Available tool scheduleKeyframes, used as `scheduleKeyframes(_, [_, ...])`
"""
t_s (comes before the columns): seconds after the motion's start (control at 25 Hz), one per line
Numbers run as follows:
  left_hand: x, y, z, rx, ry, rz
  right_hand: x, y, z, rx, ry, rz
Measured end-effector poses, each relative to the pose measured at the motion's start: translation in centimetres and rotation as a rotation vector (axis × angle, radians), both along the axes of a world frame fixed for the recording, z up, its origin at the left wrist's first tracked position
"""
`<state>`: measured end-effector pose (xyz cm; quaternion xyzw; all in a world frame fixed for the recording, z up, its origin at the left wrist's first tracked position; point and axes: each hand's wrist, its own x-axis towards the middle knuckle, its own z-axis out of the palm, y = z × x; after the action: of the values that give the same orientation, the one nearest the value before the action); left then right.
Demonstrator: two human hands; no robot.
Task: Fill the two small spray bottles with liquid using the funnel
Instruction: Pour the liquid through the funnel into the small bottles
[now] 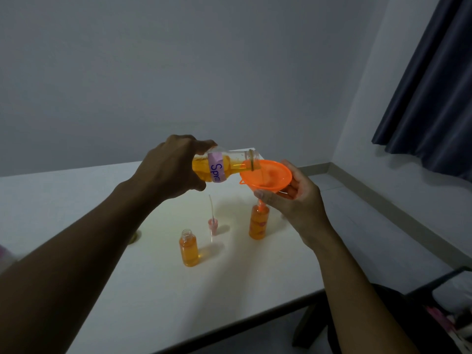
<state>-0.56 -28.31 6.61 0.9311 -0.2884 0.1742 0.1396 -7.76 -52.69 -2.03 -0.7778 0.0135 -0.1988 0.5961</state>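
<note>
My left hand (170,166) grips a clear bottle of orange liquid (231,165) with a pink label, tipped on its side with its mouth over the orange funnel (268,176). My right hand (293,200) holds the funnel by its rim and cone. The funnel's spout sits in the neck of a small spray bottle (258,222) standing on the white table (153,290), nearly full of orange liquid. A second small bottle (189,247), uncapped and mostly full of orange liquid, stands nearer to me on the left.
A pink spray cap with its dip tube (212,223) lies on the table between the two small bottles. A yellowish object (135,236) shows behind my left forearm. A dark curtain (434,98) hangs at the right; bags (447,315) lie on the floor at lower right.
</note>
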Motion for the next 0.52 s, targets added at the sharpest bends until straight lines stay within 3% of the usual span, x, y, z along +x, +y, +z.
scheduleKeyframes(0.52, [-0.89, 0.53, -0.95, -0.189, 0.087, -0.031, -0.12, 0.40, 0.96, -0.018, 0.007, -0.033])
